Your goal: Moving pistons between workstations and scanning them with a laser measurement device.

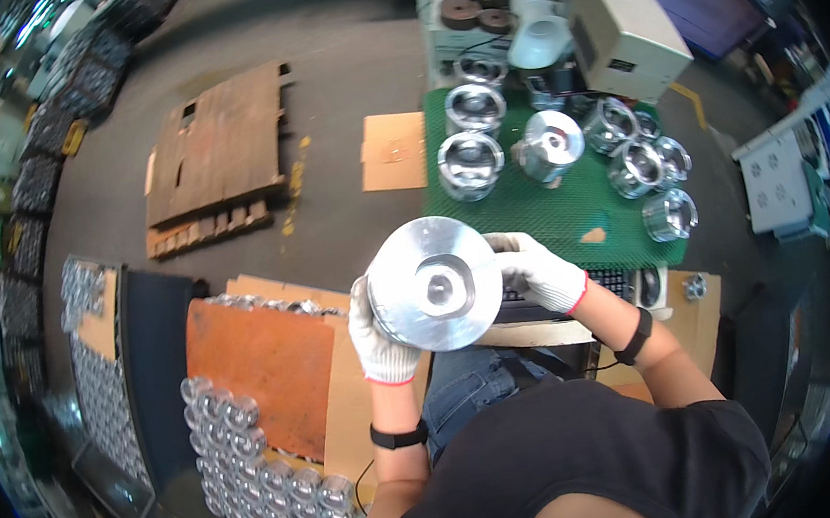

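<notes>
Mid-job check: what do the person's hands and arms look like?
The left hand and right hand wear whitish knit gloves with red cuff edges. The forearms are bare except for a black left wristband and a black right wristband. The dark top has short sleeves. A thin cord shows near the right wristband; any attachment is unclear.

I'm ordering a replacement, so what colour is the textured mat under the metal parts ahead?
The mat is green, best seen in the head view.

text: none legible | dark label (621, 66) on beige box (639, 26): too small
</notes>
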Demonstrator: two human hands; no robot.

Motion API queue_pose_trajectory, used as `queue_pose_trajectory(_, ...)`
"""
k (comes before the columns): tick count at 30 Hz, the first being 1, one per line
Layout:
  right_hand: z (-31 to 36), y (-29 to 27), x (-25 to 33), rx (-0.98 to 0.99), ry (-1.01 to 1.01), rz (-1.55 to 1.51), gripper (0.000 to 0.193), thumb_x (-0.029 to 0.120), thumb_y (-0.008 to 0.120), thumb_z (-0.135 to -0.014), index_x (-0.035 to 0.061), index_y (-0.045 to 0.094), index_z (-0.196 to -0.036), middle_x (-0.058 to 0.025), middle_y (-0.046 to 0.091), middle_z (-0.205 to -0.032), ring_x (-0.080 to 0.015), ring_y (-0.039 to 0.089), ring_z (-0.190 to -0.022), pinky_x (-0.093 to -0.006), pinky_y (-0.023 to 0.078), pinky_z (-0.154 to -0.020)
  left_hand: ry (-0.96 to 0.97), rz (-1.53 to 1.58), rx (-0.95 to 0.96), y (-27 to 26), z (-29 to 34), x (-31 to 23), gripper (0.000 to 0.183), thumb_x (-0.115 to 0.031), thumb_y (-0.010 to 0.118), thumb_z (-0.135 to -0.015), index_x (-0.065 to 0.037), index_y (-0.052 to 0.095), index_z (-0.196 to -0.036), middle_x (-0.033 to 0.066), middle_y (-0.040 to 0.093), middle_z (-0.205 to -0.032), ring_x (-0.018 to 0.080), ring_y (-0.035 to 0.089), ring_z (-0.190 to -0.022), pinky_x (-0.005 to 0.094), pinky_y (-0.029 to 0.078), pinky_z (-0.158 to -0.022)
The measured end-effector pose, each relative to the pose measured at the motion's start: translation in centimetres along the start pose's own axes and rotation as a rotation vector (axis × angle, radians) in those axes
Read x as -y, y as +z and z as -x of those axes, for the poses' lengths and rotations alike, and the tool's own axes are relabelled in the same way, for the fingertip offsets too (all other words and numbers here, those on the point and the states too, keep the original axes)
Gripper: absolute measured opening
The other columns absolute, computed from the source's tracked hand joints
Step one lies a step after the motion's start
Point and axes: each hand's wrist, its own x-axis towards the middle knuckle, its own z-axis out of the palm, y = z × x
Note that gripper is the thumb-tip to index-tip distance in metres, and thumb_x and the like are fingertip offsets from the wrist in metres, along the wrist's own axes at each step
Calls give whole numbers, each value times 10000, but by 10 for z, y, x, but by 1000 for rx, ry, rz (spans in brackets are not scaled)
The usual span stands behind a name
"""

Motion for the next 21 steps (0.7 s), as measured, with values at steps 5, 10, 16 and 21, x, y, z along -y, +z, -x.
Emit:
queue_pose_trajectory(5,22,-85,-50,27,10,-427,609,219,609,-880,-11,393,-1401,-119,568,-1283,-179,574,-1133,-347,475,-944,-301,-759,1,51,-16,57,455,-348,529,-971,-2,524,-1266,127,581,-1235,200,592,-1063,335,476,-896)
queue_pose_trajectory(10,85,-194,-190,-604,-209,217,358,214,614,-818,-21,643,-1086,-126,674,-999,-219,639,-897,-338,515,-809,-975,-733,113,12,-54,165,487,-314,637,-919,-36,507,-1297,72,591,-1178,123,592,-894,231,443,-776)
queue_pose_trajectory(16,208,-194,-162,-1033,-48,-882,333,225,532,-838,14,590,-1088,-127,683,-917,-271,670,-853,-455,538,-825,-431,-1156,64,9,-209,202,947,-517,656,-798,35,273,-1465,198,333,-1486,183,504,-1081,295,372,-957)
queue_pose_trajectory(21,240,-202,-154,-1147,-48,-769,335,185,558,-822,21,578,-1113,-130,684,-940,-276,668,-856,-420,550,-808,-528,-587,-8,17,-274,238,978,-97,733,-766,-17,95,-1502,173,450,-1392,263,468,-1265,358,378,-1069)
